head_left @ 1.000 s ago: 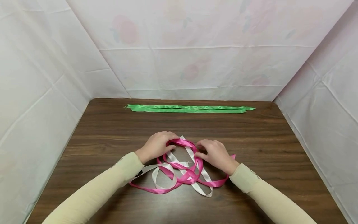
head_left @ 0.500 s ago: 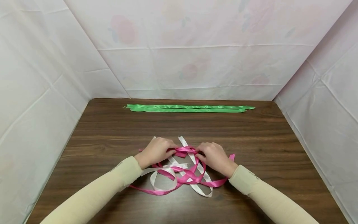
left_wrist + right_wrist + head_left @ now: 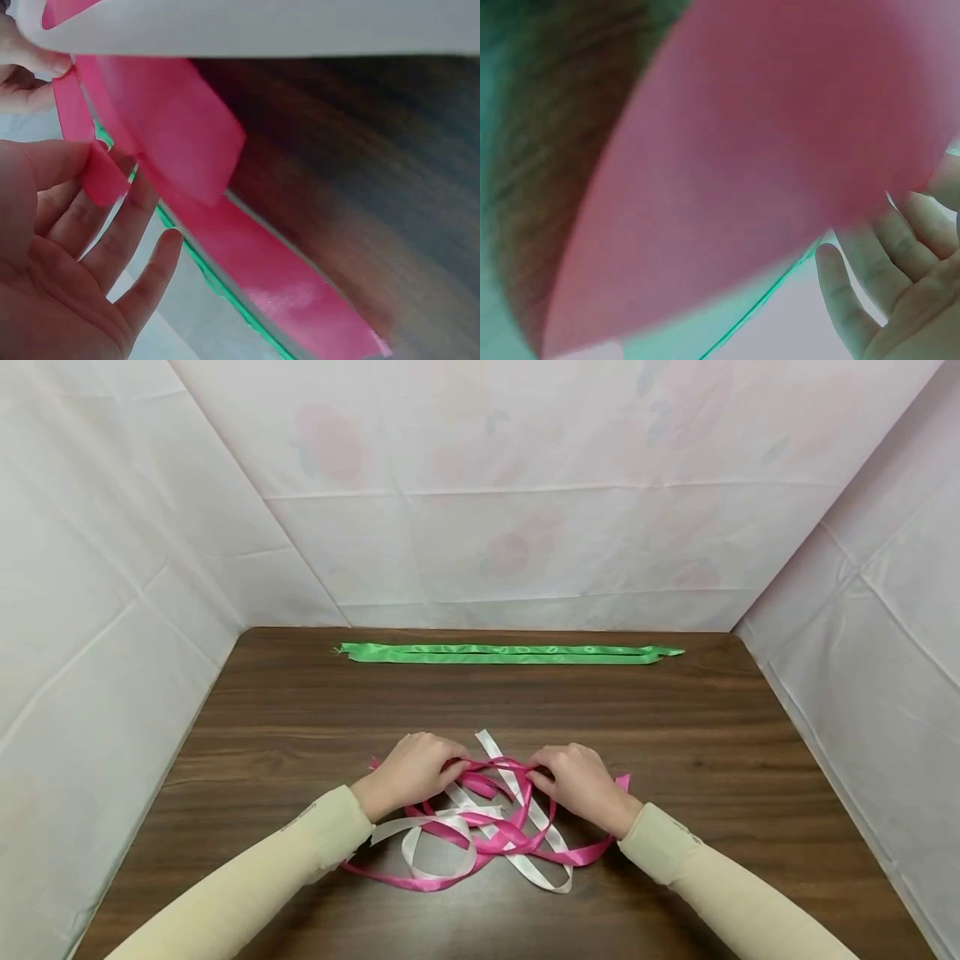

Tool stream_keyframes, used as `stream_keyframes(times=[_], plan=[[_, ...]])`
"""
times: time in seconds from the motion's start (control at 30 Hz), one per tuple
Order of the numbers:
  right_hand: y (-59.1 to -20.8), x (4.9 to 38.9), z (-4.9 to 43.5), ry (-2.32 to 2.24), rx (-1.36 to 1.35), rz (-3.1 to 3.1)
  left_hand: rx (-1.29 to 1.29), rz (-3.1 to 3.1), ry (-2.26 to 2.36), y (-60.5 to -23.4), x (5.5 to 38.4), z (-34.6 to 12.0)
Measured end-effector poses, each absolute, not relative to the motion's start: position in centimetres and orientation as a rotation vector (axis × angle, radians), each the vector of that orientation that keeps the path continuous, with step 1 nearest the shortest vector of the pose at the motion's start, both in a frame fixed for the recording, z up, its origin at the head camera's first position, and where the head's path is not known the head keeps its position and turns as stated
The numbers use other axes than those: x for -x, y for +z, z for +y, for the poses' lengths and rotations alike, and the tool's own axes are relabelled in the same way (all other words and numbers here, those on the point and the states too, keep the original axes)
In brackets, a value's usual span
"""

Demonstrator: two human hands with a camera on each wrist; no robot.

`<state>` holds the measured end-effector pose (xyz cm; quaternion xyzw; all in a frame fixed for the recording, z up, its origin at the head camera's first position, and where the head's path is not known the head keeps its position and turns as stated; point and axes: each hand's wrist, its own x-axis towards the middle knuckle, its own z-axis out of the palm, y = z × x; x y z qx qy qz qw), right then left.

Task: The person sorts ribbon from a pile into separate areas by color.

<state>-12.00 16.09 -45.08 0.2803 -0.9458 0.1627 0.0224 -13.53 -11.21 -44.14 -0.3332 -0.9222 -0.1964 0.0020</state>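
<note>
In the head view, a pink satin ribbon (image 3: pixel 581 857) lies in loose, tangled loops at the table's middle front, crossed with a white ribbon (image 3: pixel 489 744). My left hand (image 3: pixel 416 772) pinches a pink strand between thumb and index finger. Opposite it, my right hand (image 3: pixel 581 779) pinches the same stretch, so a short piece spans the two hands above the white strip. The left wrist view shows the pink strand (image 3: pixel 73 105) in the left fingertips, the other fingers spread. Blurred pink ribbon (image 3: pixel 742 187) fills the right wrist view, hiding the right fingertips.
Two parallel strips of green ribbon (image 3: pixel 495 657) lie along the back of the dark wooden table (image 3: pixel 720 735). White cloth walls (image 3: pixel 480 527) enclose the table at the back and both sides.
My right hand has gone from hovering beside the loops to pinching the pink ribbon. Both hands have moved slightly toward the front, and the upper pink loop is flatter, stretched between them.
</note>
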Motion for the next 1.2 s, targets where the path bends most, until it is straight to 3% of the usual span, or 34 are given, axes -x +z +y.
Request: stream_keyframes(times=[1.2], plan=[[-38.5, 11.9, 18.4, 1.057, -0.791, -2.923, 0.737, -2.868, -1.286, -38.8, 13.1, -15.6]])
